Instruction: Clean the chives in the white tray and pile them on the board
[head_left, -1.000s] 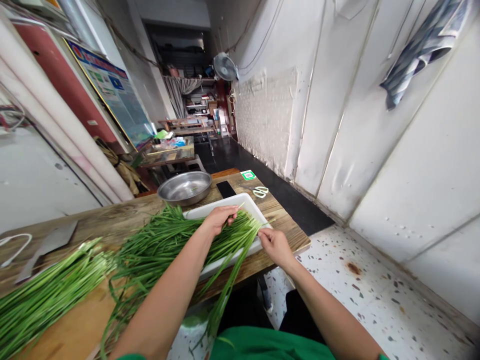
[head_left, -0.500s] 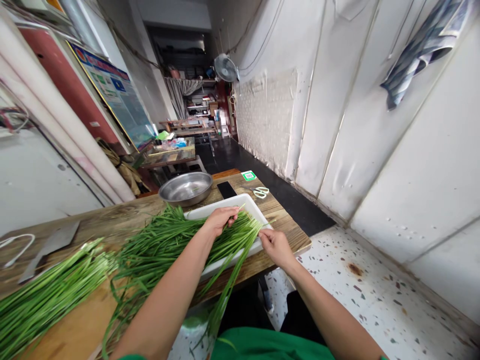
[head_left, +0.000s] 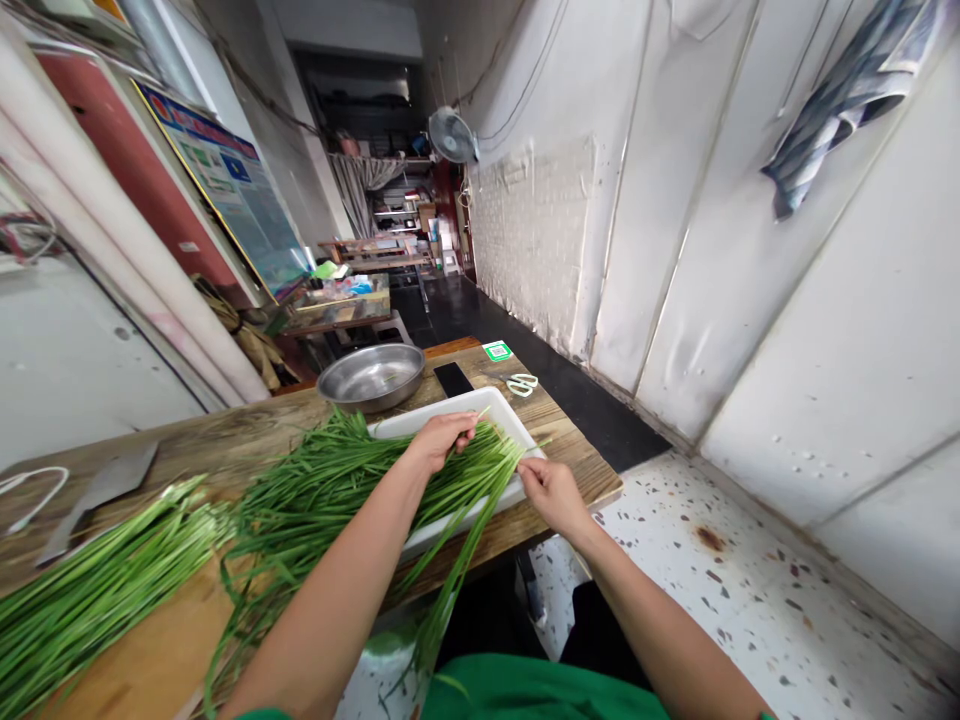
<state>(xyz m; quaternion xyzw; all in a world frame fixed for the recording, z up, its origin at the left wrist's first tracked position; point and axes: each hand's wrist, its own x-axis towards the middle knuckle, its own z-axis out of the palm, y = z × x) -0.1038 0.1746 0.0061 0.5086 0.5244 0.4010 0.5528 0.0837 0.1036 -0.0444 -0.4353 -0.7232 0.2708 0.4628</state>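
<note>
A long heap of garlic chives [head_left: 330, 480] lies in a white plastic tray [head_left: 517, 425] and spills over its left and near sides. My left hand [head_left: 444, 440] is above the heap with fingers curled, and a thin pale stalk pokes out at the fingertips. At the tray's right end my right hand [head_left: 553, 492] is closed in a pinch on the pale stem ends of some chives. Their green leaves hang down over the near table edge. A second bundle of chives [head_left: 112, 560] rests on a wooden cutting board [head_left: 161, 640] at the left.
Behind the tray stand a steel bowl [head_left: 371, 378] and a black phone [head_left: 453, 379]. White-handled scissors [head_left: 521, 384] and a green QR card [head_left: 497, 351] lie near the table's right edge. A cleaver [head_left: 101, 495] and a white cable [head_left: 37, 500] are at the left.
</note>
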